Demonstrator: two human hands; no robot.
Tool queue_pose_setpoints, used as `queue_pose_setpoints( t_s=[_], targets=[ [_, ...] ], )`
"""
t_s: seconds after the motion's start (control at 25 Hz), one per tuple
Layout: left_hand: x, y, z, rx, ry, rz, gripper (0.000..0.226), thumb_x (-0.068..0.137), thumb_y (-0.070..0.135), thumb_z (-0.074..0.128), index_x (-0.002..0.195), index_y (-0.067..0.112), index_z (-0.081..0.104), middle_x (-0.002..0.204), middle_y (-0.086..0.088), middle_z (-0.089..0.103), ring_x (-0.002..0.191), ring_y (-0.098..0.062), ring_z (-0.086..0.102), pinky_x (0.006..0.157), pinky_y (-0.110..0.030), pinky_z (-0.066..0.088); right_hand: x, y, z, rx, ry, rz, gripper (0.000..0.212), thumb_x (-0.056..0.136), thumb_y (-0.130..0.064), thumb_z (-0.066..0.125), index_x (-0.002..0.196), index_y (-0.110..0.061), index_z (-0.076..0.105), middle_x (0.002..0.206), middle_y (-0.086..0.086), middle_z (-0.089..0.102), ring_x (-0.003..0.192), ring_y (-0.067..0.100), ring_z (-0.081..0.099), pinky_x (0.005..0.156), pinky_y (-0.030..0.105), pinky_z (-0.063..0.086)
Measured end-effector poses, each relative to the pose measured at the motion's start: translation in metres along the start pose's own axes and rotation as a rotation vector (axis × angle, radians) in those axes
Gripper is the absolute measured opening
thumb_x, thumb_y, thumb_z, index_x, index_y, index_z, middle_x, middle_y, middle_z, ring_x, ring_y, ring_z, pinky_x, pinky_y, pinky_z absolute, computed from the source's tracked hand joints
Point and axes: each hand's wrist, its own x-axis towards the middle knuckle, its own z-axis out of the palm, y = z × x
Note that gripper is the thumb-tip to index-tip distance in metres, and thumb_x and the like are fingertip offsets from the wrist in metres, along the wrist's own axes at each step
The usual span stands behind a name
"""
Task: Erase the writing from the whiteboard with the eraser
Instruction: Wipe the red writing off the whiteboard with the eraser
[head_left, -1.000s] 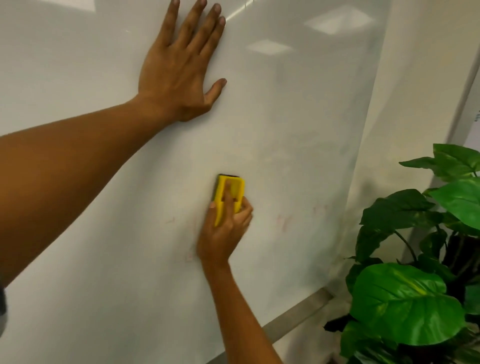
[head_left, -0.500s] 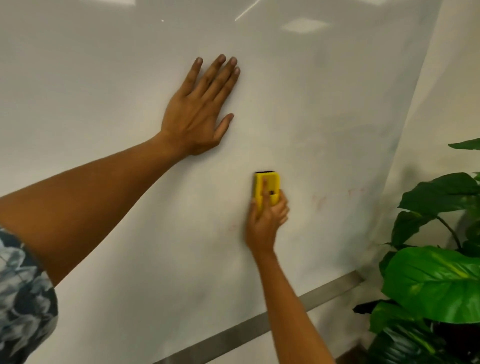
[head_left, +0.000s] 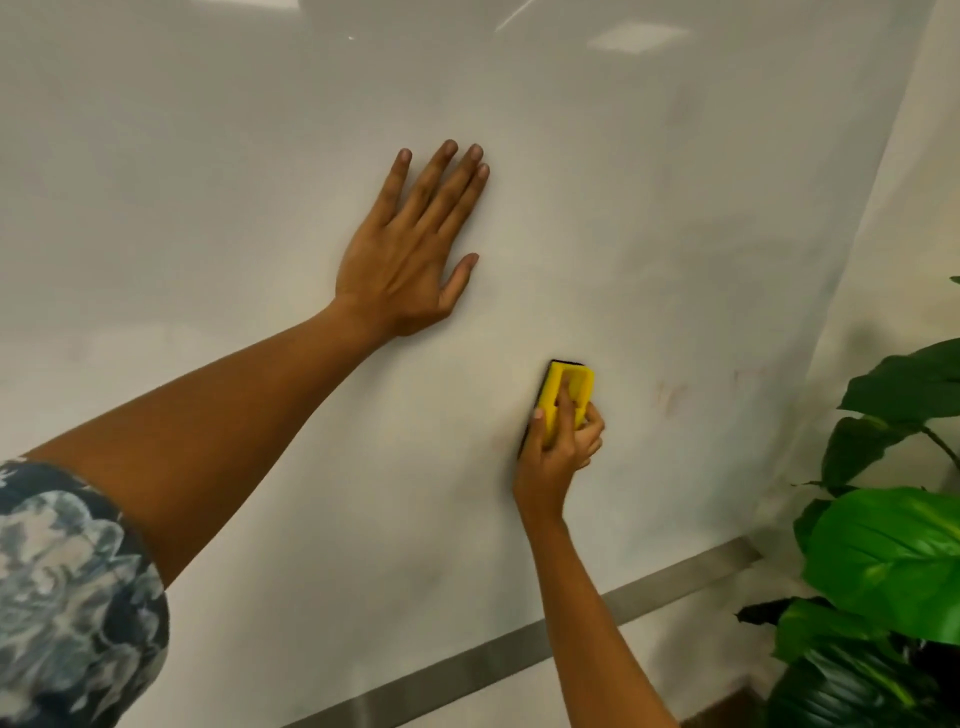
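Observation:
A large white whiteboard (head_left: 649, 182) fills the view. My left hand (head_left: 410, 260) lies flat on it, fingers spread, holding nothing. Lower and to the right, my right hand (head_left: 558, 447) grips a yellow eraser (head_left: 563, 392) with a dark pad and presses it against the board. Faint red marker traces (head_left: 667, 397) show just right of the eraser, and fainter ones (head_left: 750, 376) sit farther right near the board's edge. A pale smudge lies left of my right hand.
A grey metal rail (head_left: 519, 660) runs along the board's bottom edge. A potted plant with big green leaves (head_left: 893, 566) stands at the lower right, close to the board's right edge. A cream wall (head_left: 924, 208) lies beyond that edge.
The view has shifted up and left, so both hands sit lower and further right in frame. The eraser stays pressed on the board, slightly tilted now. The left hand has stayed flat.

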Motion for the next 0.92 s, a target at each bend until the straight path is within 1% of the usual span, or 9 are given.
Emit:
queue_pose_setpoints(
  t_s=[0.08,0.24,0.36,0.48,0.6,0.68,0.72,0.8,0.92],
  targets=[
    [0.000,0.001,-0.001,-0.009,-0.004,0.002,0.075,0.106,0.050,0.022,0.167,0.010,0.004,0.175,-0.010,0.007,0.162,-0.029,0.007,0.129,-0.046,-0.010,-0.033,-0.013,0.012,-0.007,-0.091,-0.104,0.042,0.096,-0.033,0.054,0.137,-0.036,0.050,0.138,0.009,0.039,0.122,0.024,0.037,0.102,0.041,0.030],
    [-0.001,0.000,-0.002,-0.019,-0.012,0.002,0.075,0.106,0.050,0.023,0.167,0.010,0.002,0.175,-0.010,0.006,0.162,-0.028,0.007,0.128,-0.044,-0.013,-0.081,-0.026,0.019,0.013,-0.338,-0.300,0.043,0.098,-0.044,0.051,0.140,-0.050,0.041,0.138,-0.009,0.029,0.124,0.004,0.027,0.105,0.035,0.034],
    [-0.001,0.000,-0.004,-0.041,-0.024,0.000,0.076,0.106,0.050,0.023,0.167,0.011,0.002,0.175,-0.010,0.006,0.162,-0.028,0.006,0.129,-0.043,-0.013,-0.081,-0.022,0.011,-0.078,-0.415,-0.381,0.048,0.099,-0.044,0.050,0.142,-0.055,0.032,0.140,-0.004,0.031,0.120,0.011,0.032,0.100,0.034,0.036],
    [-0.001,0.003,-0.006,-0.071,-0.027,-0.021,0.076,0.105,0.050,0.023,0.167,0.012,0.001,0.175,-0.009,0.005,0.162,-0.028,0.004,0.128,-0.043,-0.014,-0.068,-0.010,-0.001,-0.148,-0.398,-0.412,0.049,0.099,-0.041,0.050,0.142,-0.057,0.031,0.139,-0.004,0.035,0.112,0.014,0.036,0.096,0.030,0.036],
    [-0.002,0.009,-0.006,-0.100,-0.018,-0.065,0.077,0.104,0.049,0.025,0.167,0.014,0.001,0.175,-0.008,0.004,0.162,-0.028,0.002,0.128,-0.042,-0.016,-0.054,0.004,-0.011,-0.109,-0.359,-0.319,0.049,0.099,-0.040,0.051,0.141,-0.056,0.032,0.140,-0.006,0.035,0.112,0.012,0.035,0.100,0.028,0.037],
    [-0.003,0.016,-0.005,-0.119,-0.014,-0.111,0.078,0.103,0.049,0.025,0.167,0.014,-0.001,0.175,-0.008,0.002,0.162,-0.028,0.001,0.128,-0.043,-0.016,-0.040,0.017,-0.018,-0.053,-0.282,-0.183,0.047,0.098,-0.038,0.054,0.139,-0.053,0.038,0.140,-0.004,0.036,0.116,0.010,0.033,0.104,0.021,0.033],
    [-0.002,0.019,-0.004,-0.134,-0.018,-0.138,0.079,0.102,0.049,0.026,0.167,0.013,-0.002,0.175,-0.008,0.001,0.162,-0.028,0.000,0.128,-0.043,-0.015,-0.032,0.026,-0.023,-0.025,-0.215,-0.087,0.047,0.096,-0.033,0.057,0.139,-0.046,0.043,0.139,0.000,0.038,0.119,0.013,0.035,0.105,0.022,0.033],
    [-0.001,0.029,-0.001,-0.160,-0.019,-0.192,0.080,0.102,0.048,0.027,0.167,0.012,-0.003,0.175,-0.009,-0.001,0.162,-0.028,-0.002,0.129,-0.046,-0.011,-0.010,0.050,-0.035,0.025,-0.090,0.110,0.048,0.095,-0.024,0.062,0.140,-0.026,0.049,0.137,0.011,0.043,0.122,0.023,0.042,0.107,0.035,0.039],
    [0.004,0.044,0.003,-0.185,0.002,-0.262,0.081,0.102,0.047,0.030,0.166,0.010,-0.002,0.175,-0.012,0.000,0.162,-0.029,0.000,0.129,-0.050,-0.003,0.023,0.079,-0.053,0.073,0.012,0.360,0.051,0.096,-0.023,0.060,0.145,-0.018,0.044,0.133,0.016,0.046,0.123,0.026,0.048,0.107,0.037,0.039]
  ],
)
